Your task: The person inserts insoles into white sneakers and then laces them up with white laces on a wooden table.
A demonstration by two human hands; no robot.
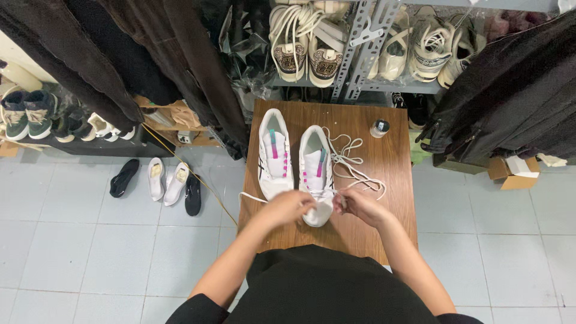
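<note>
Two white sneakers stand side by side on a small wooden table (384, 180), toes toward me. The left sneaker (274, 153) has no lace in it. At the toe of the right sneaker (316, 171) both my hands meet. My left hand (289, 207) pinches one end of a white shoelace (351, 162) at the toe. My right hand (355, 205) grips the other part of the lace. The lace's loose length loops over the table to the right of the shoe, and one strand trails off to the left.
A small jar with a dark lid (379, 128) stands at the table's far right. Behind are metal shelves of sneakers (312, 54) and hanging dark garments (516, 84). Insoles and shoes (162, 180) lie on the tiled floor at left; cardboard boxes (513, 171) sit at right.
</note>
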